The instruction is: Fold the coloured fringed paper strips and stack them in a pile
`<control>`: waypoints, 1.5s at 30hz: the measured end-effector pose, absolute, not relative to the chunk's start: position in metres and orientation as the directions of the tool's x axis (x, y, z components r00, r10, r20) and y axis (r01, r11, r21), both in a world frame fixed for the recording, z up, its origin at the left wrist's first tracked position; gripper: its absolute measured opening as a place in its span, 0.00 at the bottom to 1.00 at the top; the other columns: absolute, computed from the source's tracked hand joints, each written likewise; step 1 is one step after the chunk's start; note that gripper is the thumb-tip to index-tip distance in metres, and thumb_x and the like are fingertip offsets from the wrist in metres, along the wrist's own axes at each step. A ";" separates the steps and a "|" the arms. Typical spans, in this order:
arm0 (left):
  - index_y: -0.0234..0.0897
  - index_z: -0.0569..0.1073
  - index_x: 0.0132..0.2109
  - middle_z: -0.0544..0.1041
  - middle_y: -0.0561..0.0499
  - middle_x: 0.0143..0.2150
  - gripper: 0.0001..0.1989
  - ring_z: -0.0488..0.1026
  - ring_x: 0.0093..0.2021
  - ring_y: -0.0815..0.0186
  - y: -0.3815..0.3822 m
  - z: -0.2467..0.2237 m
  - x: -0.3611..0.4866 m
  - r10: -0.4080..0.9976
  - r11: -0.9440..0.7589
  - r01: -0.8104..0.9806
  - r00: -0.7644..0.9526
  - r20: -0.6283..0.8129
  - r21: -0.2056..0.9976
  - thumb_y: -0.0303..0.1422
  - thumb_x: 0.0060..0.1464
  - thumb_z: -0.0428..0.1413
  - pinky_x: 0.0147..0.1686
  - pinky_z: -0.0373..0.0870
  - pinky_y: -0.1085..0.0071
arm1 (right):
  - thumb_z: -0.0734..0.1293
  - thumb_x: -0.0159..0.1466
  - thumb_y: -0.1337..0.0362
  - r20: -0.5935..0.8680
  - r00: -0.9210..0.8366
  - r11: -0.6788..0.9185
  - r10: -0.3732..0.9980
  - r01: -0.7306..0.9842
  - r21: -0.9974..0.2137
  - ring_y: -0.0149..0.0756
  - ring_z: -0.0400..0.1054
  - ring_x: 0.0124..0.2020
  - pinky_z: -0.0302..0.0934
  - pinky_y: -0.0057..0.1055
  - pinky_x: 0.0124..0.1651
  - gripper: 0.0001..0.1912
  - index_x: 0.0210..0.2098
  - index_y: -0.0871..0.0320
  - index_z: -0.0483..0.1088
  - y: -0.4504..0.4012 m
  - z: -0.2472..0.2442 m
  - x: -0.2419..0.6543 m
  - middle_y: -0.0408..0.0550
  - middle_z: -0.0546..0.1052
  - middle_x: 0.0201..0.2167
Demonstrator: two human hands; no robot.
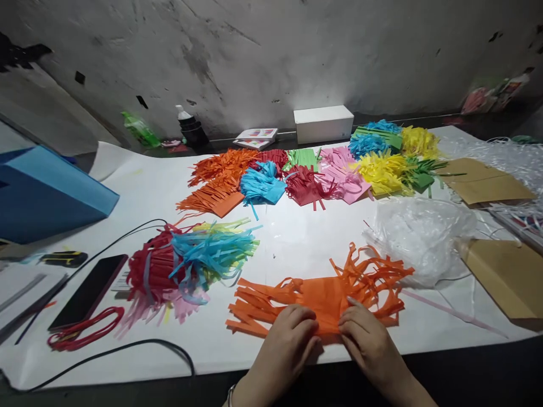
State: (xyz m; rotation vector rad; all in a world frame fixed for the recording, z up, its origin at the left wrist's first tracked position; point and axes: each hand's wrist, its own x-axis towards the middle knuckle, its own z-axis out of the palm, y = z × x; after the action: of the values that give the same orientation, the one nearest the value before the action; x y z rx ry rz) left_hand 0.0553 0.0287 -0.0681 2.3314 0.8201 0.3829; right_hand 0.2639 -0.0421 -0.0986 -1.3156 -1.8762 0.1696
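Observation:
A sheet of orange tissue paper point(321, 295), cut into fringe at both ends with a plain middle, lies flat near the table's front edge. My left hand point(291, 333) has its curled fingers on the near edge of the plain middle, thumb tucked beneath. To its right, my right hand point(367, 339) pinches the same near edge, where the paper looks slightly lifted. Parts of both thumbs and the paper's near edge are hidden by my fingers. Left of the sheet rests a loose pile of red, blue, yellow and pink fringed paper point(186, 254).
Colourful fringed bundles point(305, 183) line the back. Crumpled clear plastic point(424, 240) and brown envelopes point(507, 277) lie right. On the left are a phone point(90, 291), red cord point(87, 330), black cable point(127, 343), yellow-black cutter point(64, 259) and blue folder point(59, 189). A white box point(324, 125) stands behind.

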 end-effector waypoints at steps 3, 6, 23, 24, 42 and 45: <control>0.37 0.76 0.42 0.77 0.45 0.45 0.11 0.72 0.45 0.58 0.029 -0.066 0.053 0.666 -0.556 0.436 0.743 0.065 0.708 0.28 0.67 0.48 0.46 0.71 0.60 | 0.63 0.67 0.72 0.402 -0.131 0.375 0.906 0.689 -0.620 0.35 0.71 0.34 0.66 0.51 0.60 0.08 0.32 0.55 0.65 -0.040 -0.094 0.269 0.42 0.73 0.31; 0.38 0.77 0.43 0.78 0.46 0.47 0.11 0.72 0.47 0.59 0.029 -0.066 0.053 0.679 -0.514 0.444 0.733 0.032 0.734 0.28 0.67 0.48 0.49 0.70 0.61 | 0.71 0.65 0.66 0.276 -0.200 0.336 0.940 0.681 -0.650 0.38 0.71 0.38 0.64 0.51 0.59 0.05 0.37 0.55 0.69 -0.037 -0.083 0.275 0.43 0.75 0.35; 0.38 0.77 0.43 0.80 0.46 0.45 0.13 0.75 0.44 0.57 0.036 -0.056 0.066 0.681 -0.561 0.584 0.729 -0.074 0.587 0.20 0.60 0.50 0.45 0.71 0.61 | 0.55 0.72 0.75 0.483 -0.255 0.467 0.838 0.793 -0.390 0.40 0.73 0.45 0.65 0.42 0.53 0.13 0.45 0.59 0.69 -0.033 -0.097 0.276 0.49 0.79 0.39; 0.38 0.77 0.42 0.81 0.46 0.44 0.14 0.75 0.43 0.57 0.039 -0.055 0.066 0.686 -0.549 0.602 0.721 -0.099 0.580 0.20 0.59 0.50 0.44 0.71 0.63 | 0.56 0.72 0.73 0.449 -0.193 0.406 0.872 0.797 -0.447 0.40 0.73 0.42 0.66 0.40 0.49 0.11 0.44 0.58 0.69 -0.033 -0.097 0.277 0.48 0.78 0.37; 0.38 0.77 0.36 0.82 0.45 0.34 0.13 0.78 0.35 0.56 0.098 -0.049 0.095 0.789 -0.422 0.858 0.506 -0.348 0.292 0.33 0.63 0.50 0.29 0.61 0.68 | 0.61 0.68 0.70 0.495 -0.164 0.348 0.853 0.886 -0.307 0.47 0.69 0.51 0.54 0.48 0.59 0.10 0.45 0.58 0.72 -0.003 -0.091 0.270 0.54 0.78 0.46; 0.38 0.77 0.36 0.82 0.46 0.34 0.10 0.78 0.34 0.56 0.102 -0.048 0.089 0.795 -0.430 0.859 0.507 -0.333 0.279 0.32 0.62 0.51 0.29 0.62 0.68 | 0.60 0.67 0.74 0.536 -0.309 0.478 0.786 0.853 -0.209 0.45 0.70 0.49 0.50 0.47 0.62 0.12 0.44 0.59 0.73 -0.010 -0.094 0.268 0.52 0.79 0.41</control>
State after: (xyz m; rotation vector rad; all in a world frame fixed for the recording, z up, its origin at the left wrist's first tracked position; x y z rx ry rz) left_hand 0.0893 0.1023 -0.0482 2.3419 1.3653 -0.2093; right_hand 0.2682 -0.0104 -0.0944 -1.3497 -2.1458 -0.1509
